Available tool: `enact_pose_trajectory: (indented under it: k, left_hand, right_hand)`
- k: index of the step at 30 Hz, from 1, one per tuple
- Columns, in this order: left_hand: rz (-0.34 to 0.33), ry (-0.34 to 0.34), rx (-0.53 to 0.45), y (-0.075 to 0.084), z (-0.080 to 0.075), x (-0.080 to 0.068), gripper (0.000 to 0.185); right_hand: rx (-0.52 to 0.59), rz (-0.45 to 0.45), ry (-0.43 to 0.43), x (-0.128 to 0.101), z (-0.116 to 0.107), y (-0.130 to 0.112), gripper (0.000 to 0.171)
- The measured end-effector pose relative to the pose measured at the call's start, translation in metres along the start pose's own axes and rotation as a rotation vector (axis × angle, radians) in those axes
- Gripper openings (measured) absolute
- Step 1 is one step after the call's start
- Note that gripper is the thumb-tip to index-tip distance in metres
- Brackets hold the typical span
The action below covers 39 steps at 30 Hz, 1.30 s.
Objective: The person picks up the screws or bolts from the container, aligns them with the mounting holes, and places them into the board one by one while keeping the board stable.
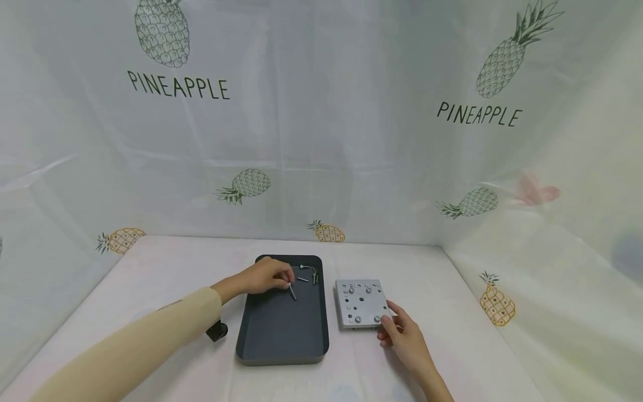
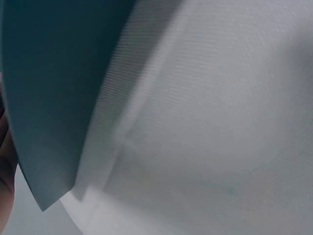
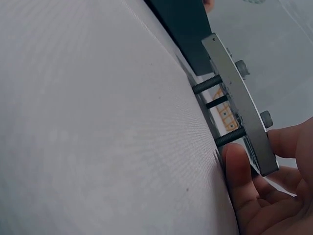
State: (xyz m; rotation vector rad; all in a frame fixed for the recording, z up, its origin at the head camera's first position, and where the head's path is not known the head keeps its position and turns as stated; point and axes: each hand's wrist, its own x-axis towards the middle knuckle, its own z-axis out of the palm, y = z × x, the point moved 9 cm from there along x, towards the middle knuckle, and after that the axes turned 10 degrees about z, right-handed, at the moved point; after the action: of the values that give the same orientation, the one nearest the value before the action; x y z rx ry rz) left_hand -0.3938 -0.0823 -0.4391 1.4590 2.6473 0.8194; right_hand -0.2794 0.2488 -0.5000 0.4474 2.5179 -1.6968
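Note:
In the head view my left hand reaches over the far end of a dark grey tray and pinches a silver bolt, its shank slanting down toward the tray floor. A square silver metal plate stands right of the tray, drilled with holes and carrying several bolts. My right hand grips its near right corner, thumb on top and fingers beneath. Bolt shanks stick out under the plate in the right wrist view. In the left wrist view the tray wall hides most of the left hand.
Several loose bolts lie at the tray's far right corner. A small black object sits under the left wrist, beside the tray. Behind the white-covered table hangs a pineapple-print curtain, with more of it at the sides.

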Motion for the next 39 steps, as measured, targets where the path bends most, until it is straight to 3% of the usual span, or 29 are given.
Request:
enact_pose_trajectory:
  k: [13,21,31,39]
  left_hand:
    - [-0.015,0.089,-0.049,0.017,-0.026,0.015,0.017]
    - [-0.061,0.137,-0.159,0.029,-0.034,0.034,0.026]
    - [-0.042,0.154,-0.222,0.052,-0.025,0.065,0.024]
    - [-0.051,0.151,-0.266,0.061,-0.007,0.092,0.025]
  right_hand:
    - [-0.005,0.01,-0.007,0.0,0.002,-0.001,0.055]
    - [0.002,0.008,-0.01,-0.001,0.001,-0.003,0.055]
    - [-0.003,0.004,0.0,-0.001,0.001,0.0,0.054]
    - [-0.006,-0.007,-0.001,-0.001,0.001,-0.001,0.056]
